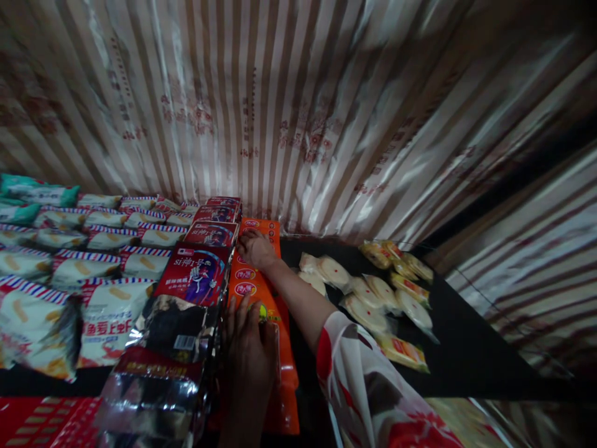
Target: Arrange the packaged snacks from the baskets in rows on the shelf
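Note:
My left hand (249,348) lies over the near part of a row of orange snack packets (284,345), fingers apart, fingertips near the edge of the neighbouring dark red packets. Farther back, my right hand (256,249) reaches in from the right and rests on the far orange packets, fingers stretched toward the same edge. No object shows gripped in either hand. Overlapping dark red snack packets (193,274) run in a row just left of both hands. A silvery-backed packet (153,389) hangs at that row's near end.
Rows of white shrimp-snack bags (112,320) fill the left, with teal bags (40,191) behind. Pale round flat packs (368,302) and yellow packets (403,353) lie scattered on the black surface (471,336) at right. A red basket (46,423) stands front left; a striped sheet (289,112) hangs behind.

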Demonstrator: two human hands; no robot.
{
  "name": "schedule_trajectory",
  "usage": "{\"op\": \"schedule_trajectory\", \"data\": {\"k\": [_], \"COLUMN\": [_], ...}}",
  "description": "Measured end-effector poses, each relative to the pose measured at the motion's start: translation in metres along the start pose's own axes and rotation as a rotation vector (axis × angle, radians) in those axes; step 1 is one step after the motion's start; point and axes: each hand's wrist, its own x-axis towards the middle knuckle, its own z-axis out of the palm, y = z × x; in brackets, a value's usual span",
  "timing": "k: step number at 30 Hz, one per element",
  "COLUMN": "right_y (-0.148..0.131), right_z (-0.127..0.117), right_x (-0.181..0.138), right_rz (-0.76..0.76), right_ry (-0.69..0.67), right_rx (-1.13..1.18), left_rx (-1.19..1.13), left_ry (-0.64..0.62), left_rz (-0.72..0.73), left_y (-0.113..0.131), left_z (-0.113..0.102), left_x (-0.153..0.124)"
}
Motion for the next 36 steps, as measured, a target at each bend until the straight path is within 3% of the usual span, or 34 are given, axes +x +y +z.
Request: {"op": "schedule_trajectory", "data": {"k": [7, 27, 36], "right_y": [0.002, -0.004, -0.001], "right_z": [0.005, 0.002, 0.006], "right_x": [-0.002, -0.011, -0.011], "right_rz": [0.045, 0.069, 0.054], "right_ry": [-0.074, 0.047, 0.007], "right_rx": [0.008, 0.053, 0.088], "left_rx": [0.038, 0.022, 0.007], "left_ry": [-0.004, -0.004, 0.013], "left_rz": [0.025, 0.017, 0.026], "left_y": [0.001, 0.001, -0.002], "left_z": [-0.001, -0.001, 0.001], "left_x": [0.001, 0.002, 0.001]}}
